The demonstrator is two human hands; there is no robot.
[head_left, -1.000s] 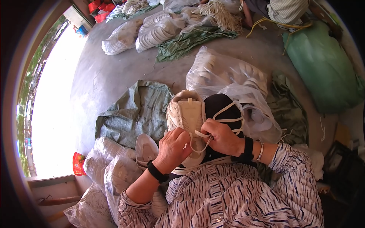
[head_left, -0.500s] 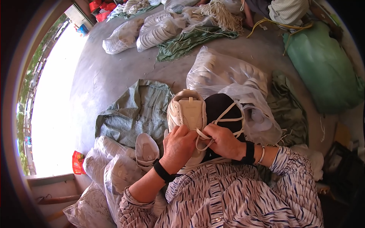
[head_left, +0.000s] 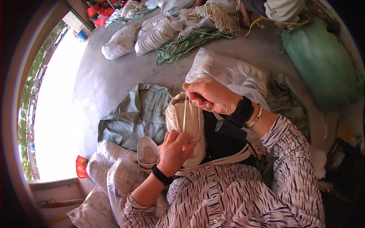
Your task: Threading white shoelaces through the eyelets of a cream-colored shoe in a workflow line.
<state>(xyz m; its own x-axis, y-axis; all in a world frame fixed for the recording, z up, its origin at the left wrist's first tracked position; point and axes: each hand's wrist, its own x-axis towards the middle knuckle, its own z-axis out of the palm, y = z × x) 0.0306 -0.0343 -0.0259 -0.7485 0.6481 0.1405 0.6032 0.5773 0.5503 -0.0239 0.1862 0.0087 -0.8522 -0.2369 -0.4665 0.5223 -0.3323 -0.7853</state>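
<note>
Both hands grip: left hand (head_left: 175, 149) shoe (head_left: 187, 125), right hand (head_left: 211, 95) pinching lace (head_left: 184, 114) (grey concrete floor (head_left: 114, 76)).

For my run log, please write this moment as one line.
left hand: steadies white shoe | right hand: raised, pulls lace taut | lap: black cloth
</note>
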